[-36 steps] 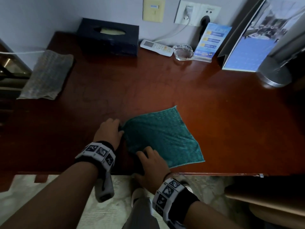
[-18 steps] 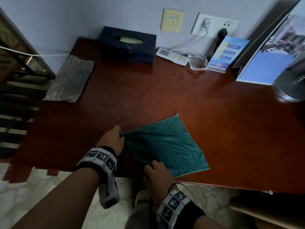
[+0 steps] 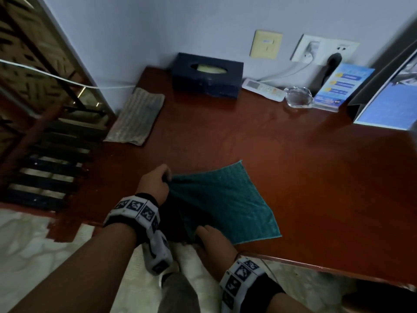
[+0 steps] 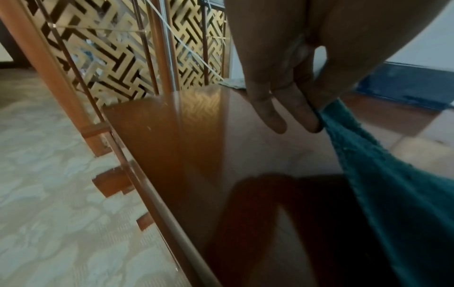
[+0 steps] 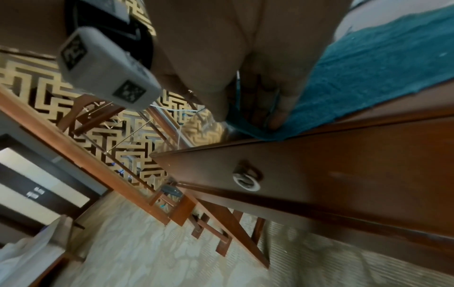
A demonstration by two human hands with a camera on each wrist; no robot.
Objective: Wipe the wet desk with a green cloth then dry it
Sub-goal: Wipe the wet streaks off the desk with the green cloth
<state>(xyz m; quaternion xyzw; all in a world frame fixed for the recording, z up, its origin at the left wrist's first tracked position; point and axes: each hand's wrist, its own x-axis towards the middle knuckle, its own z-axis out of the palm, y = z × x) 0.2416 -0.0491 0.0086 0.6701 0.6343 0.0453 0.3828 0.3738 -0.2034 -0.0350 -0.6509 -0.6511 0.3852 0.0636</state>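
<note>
A green cloth lies spread on the red-brown desk near its front edge. My left hand pinches the cloth's left corner and holds it slightly off the wood; the left wrist view shows the cloth rising to the left hand, pinched between thumb and fingers. My right hand grips the cloth's near corner at the desk's front edge. In the right wrist view the fingers of that hand curl on the cloth at the desk lip.
A grey cloth lies at the desk's left end. Along the back wall stand a dark tissue box, a white remote, a glass ashtray, a blue card and a calendar. A drawer knob sits below the front edge.
The left corner of the cloth has been lifted by my left hand, and my right hand has slid back to the near corner at the desk edge. The head view has swung left.
</note>
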